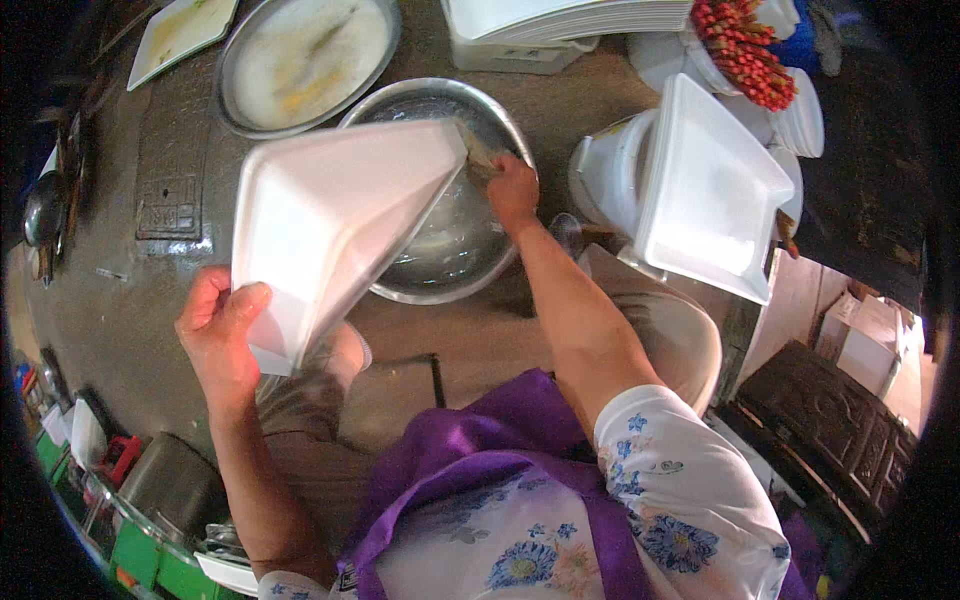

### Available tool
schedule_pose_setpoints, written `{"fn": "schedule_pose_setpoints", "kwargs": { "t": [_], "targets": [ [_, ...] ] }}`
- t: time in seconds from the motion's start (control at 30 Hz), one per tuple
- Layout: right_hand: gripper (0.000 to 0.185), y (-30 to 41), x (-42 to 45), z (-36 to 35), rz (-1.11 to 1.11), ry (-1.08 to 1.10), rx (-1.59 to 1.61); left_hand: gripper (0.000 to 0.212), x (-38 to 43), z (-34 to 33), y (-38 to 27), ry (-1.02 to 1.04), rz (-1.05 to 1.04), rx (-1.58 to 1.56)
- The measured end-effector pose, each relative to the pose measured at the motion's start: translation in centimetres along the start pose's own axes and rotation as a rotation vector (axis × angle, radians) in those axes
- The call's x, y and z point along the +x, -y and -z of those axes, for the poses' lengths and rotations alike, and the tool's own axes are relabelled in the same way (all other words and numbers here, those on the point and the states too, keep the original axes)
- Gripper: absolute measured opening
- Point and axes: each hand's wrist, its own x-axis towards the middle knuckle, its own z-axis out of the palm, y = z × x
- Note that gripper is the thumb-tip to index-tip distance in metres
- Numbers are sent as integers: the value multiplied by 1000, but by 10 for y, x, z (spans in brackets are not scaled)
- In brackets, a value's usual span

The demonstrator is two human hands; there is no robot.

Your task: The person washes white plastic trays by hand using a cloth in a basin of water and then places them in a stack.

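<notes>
My left hand (225, 322) grips the near edge of a deep white rectangular tray (292, 202), thumb on its inner side. The tray is held tilted, partly over a round metal basin (457, 262) with clear liquid in it. My right hand (514, 191) is over the basin's right side, closed on a light brownish cloth (480, 154) that touches or nearly touches the tray's far corner. The cloth is blurred, and part of it is hidden behind the tray and my fingers.
A second basin (311, 67) with foamy water stands at the upper left, beside a soiled white tray (180, 37). Stacked white trays (570, 19) lie at the top. More white trays (709, 187) lean on a bucket (611, 169) at the right, near bundled red-tipped sticks (742, 56).
</notes>
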Motion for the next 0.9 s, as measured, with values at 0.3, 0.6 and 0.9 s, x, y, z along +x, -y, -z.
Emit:
{"fn": "schedule_pose_setpoints", "kwargs": {
  "t": [0.3, 0.6, 0.9],
  "targets": [
    [23, -73, -25, -98, 149, 354, -527, 27, 18, -13, 1, -200, 122, -151],
    [9, 47, -48, -3, -90, 377, 713, 27, 29, -29, 25, -269, 219, -416],
    [24, 173, -98, 99, 1067, 219, 465, 47, 25, -43, 0, -47, 322, -693]
  ]
}}
